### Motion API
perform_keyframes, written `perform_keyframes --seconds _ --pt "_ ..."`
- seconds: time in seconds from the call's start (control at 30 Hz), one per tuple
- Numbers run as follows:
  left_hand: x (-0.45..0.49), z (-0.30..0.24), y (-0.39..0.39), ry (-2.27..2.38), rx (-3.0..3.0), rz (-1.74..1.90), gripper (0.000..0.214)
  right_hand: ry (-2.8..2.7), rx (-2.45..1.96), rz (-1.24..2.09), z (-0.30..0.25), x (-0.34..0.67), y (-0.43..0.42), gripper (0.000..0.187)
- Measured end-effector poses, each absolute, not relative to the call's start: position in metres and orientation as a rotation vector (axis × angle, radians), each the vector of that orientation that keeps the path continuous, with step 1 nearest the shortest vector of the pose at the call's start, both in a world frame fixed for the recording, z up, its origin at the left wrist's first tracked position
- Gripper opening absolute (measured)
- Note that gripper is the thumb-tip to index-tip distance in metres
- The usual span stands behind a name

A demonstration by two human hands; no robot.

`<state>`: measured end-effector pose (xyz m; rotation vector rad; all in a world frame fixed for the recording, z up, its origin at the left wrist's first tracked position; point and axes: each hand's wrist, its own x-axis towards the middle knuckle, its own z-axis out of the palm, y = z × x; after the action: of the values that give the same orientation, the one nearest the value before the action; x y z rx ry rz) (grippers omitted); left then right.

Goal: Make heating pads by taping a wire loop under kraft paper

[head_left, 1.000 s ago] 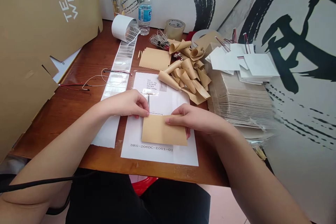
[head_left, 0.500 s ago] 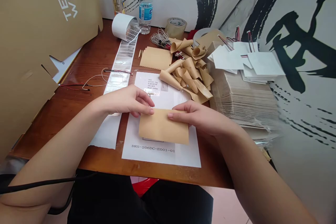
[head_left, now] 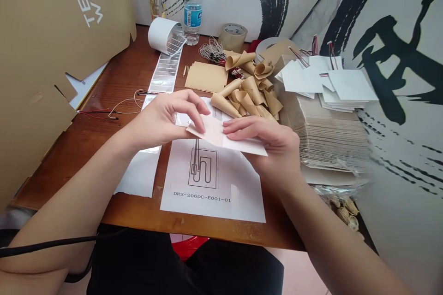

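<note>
Both hands hold one flat rectangular card [head_left: 242, 144], tilted, with a pale whitish face up, above a printed sheet. My left hand [head_left: 173, 117] pinches its left end between thumb and fingers. At the right part, my right hand [head_left: 268, 136] has its fingers on top and its thumb underneath, out of sight. Below lies the printed sheet [head_left: 238, 203] with a looped line drawing and the text DRS-206DC-E001-01. Just behind the hands sits a stack of brown paper pieces [head_left: 207, 76], beside a heap of curled brown paper strips [head_left: 252, 92].
On the right, white cards with wires [head_left: 349, 84] top a tall stack of cards [head_left: 332, 133]. A label roll [head_left: 162, 36] trails its strip toward me at left. Behind are a water bottle [head_left: 192, 16], clear tape [head_left: 232, 36] and bundled wires [head_left: 212, 51]. A large cardboard box [head_left: 62, 18] borders the left.
The card has turned from its brown face to its pale face and been lifted off the drawing, which now shows. Both hands have risen and changed their grip.
</note>
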<state>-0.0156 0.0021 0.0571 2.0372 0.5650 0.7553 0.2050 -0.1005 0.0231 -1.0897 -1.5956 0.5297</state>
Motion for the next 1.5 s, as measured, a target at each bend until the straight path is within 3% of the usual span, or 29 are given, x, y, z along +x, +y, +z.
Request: perform_keyframes --seconds 0.1,0.3,0.33,0.43,0.57,0.67,1.2,1.5 --pt "-0.015 0.057 0.002 0.554 2.102 0.707 0.014 -1.673 -1.051 0.388 0.021 0.199 -0.102 0.014" --pt "-0.014 0.056 0.001 0.716 1.942 0.562 0.006 -1.705 -1.220 0.410 0.027 0.199 -0.105 0.010" --pt "-0.013 0.057 0.000 0.738 1.900 0.501 0.013 -1.667 -1.304 0.455 0.028 0.201 -0.105 0.005" --pt "-0.012 0.057 -0.002 0.800 1.821 0.296 0.033 -1.569 -1.523 0.725 0.030 0.209 -0.102 0.027" --pt "-0.009 0.052 -0.002 0.887 1.785 0.096 0.023 -1.435 -1.703 1.221 0.030 0.215 -0.096 0.028" --pt "-0.007 0.044 0.000 0.888 1.809 -0.001 0.022 -1.346 -1.767 1.411 0.029 0.214 -0.094 0.028" --pt "-0.004 0.031 0.000 0.946 2.012 -0.014 0.012 -1.392 -1.798 1.613 0.015 0.215 -0.085 0.029" --pt "-0.004 0.032 0.000 1.015 2.038 -0.030 0.022 -1.423 -1.765 1.597 0.010 0.215 -0.084 0.029"
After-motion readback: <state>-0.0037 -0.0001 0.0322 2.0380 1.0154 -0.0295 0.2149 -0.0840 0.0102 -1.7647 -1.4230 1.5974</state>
